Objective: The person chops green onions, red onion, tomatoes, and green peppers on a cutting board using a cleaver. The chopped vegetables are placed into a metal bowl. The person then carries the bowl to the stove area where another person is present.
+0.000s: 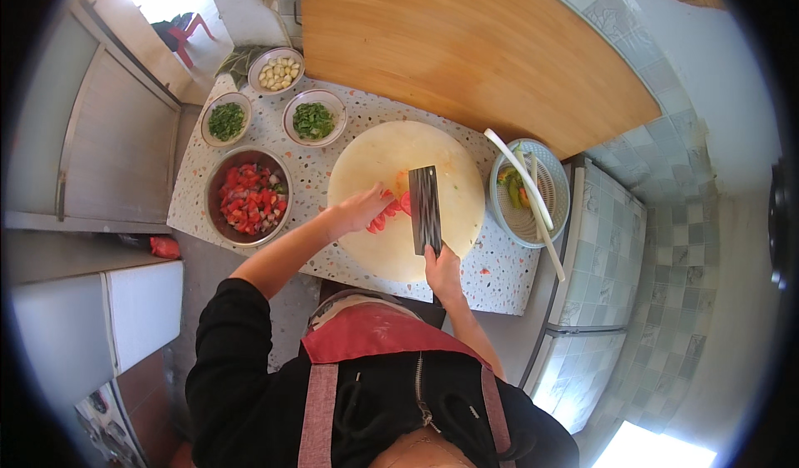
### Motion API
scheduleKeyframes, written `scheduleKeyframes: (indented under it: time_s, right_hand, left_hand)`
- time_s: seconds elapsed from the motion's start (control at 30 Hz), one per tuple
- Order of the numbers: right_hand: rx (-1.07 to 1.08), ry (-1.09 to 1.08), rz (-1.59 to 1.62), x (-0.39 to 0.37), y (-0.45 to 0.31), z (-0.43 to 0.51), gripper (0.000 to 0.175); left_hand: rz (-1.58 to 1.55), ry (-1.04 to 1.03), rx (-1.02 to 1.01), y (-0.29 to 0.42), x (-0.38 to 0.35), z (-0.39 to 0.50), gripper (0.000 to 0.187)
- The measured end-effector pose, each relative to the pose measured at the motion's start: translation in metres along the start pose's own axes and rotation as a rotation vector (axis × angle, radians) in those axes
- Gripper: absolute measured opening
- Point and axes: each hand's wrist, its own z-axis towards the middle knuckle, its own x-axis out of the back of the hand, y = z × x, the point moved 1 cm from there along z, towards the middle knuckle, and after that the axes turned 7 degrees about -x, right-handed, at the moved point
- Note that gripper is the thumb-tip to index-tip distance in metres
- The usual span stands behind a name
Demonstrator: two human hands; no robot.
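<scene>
On a round pale chopping board (374, 146), red tomato slices (390, 208) lie between my two hands. My left hand (362, 209) rests over their left side with its fingers curled against them; the fingertips are partly hidden. Gripped in my right hand (444, 271) is a cleaver (425, 209), whose broad dark blade points away from me. One round slice touches or sits just beside the blade's left edge. Left of the board stands a steel bowl (288, 212) of chopped tomato (249, 196) mixed with purplish and green pieces.
Behind the steel bowl are two bowls of chopped greens (313, 121) and a bowl of peeled garlic cloves (279, 73). A plastic basket (565, 184) at right holds green peppers (517, 192), with a long white stalk (521, 177) across it. A wooden panel (462, 43) leans behind the speckled counter (499, 280).
</scene>
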Motion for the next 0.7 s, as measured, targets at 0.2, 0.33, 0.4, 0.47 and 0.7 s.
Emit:
scheduleKeyframes:
  time_s: [0.2,0.33,0.4,0.47,0.7]
  right_hand:
    - [-0.055,-0.042,0.04,-0.007,-0.011,-0.017,0.019]
    - [-0.053,-0.082,-0.043,-0.022,-0.023,-0.012,0.018]
    - [-0.017,-0.141,-0.115,-0.026,-0.035,-0.004,0.017]
    - [-0.006,-0.185,-0.211,-0.046,-0.031,0.008,0.019]
    - [0.065,-0.164,-0.231,-0.074,-0.015,0.063,0.026]
  left_hand:
    - [-0.863,0.688,0.242,0.017,-0.073,-0.004,0.054]
    - [-0.226,0.859,0.207,0.046,-0.079,-0.019,0.058]
    - [-0.322,0.838,0.292,0.047,-0.081,-0.027,0.058]
    - [-0.4,0.821,0.316,0.041,-0.084,-0.034,0.056]
    - [-0.351,0.915,0.237,0.041,-0.089,-0.038,0.055]
